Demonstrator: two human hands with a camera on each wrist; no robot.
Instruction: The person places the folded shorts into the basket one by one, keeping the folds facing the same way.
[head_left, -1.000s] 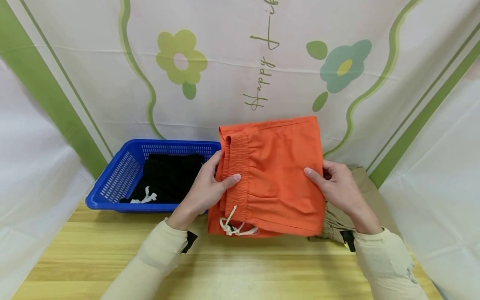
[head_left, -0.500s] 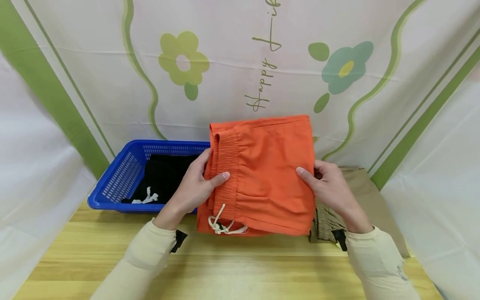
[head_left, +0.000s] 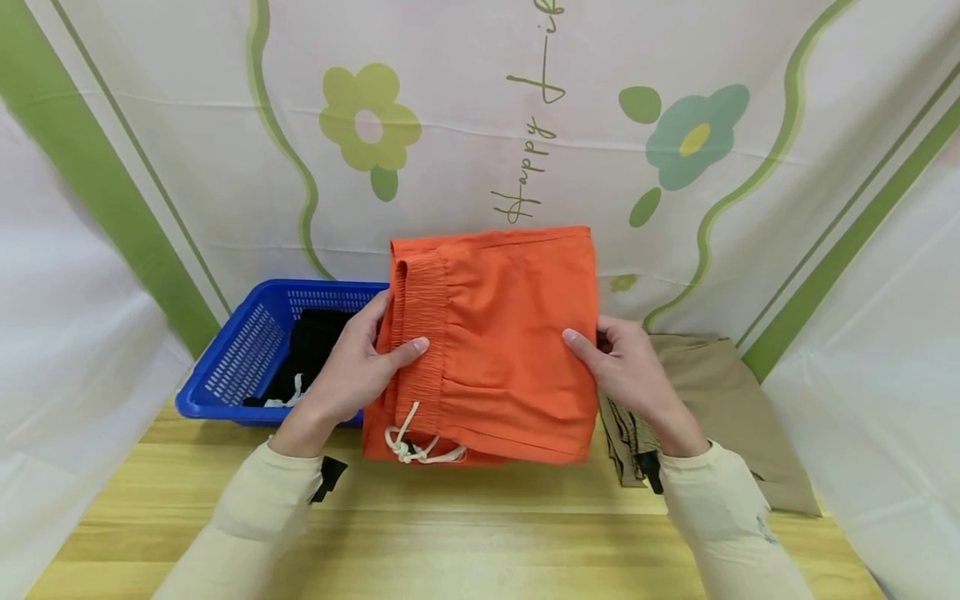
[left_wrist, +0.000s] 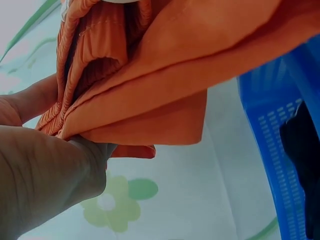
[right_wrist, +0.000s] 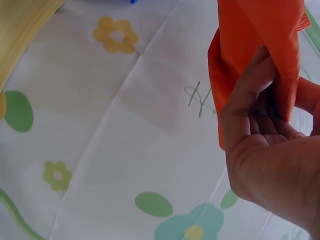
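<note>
Folded orange shorts (head_left: 517, 342) with a gathered waistband and a knotted cream drawstring hang above the table between my hands. My left hand (head_left: 356, 371) pinches the waistband side, thumb on the front and the other fingers behind. On the opposite edge, my right hand (head_left: 637, 371) grips the fabric the same way. In the left wrist view the shorts (left_wrist: 165, 85) show several stacked layers at the waistband. The right wrist view has the fingers of my right hand (right_wrist: 265, 140) curled around the folded edge. Part of the blue basket (head_left: 225, 367) is hidden behind the shorts and left hand.
Black folded clothing (head_left: 303, 354) with a white drawstring lies inside the blue basket at left. Khaki folded clothing (head_left: 727, 408) rests on the wooden table (head_left: 465, 542) at right, partly behind my right wrist. A flower-printed curtain (head_left: 465, 150) stands at the back.
Both hands have moved left with the orange shorts, which now cover more of the basket and black clothing. More of the khaki clothing shows at right. The grip looks the same.
</note>
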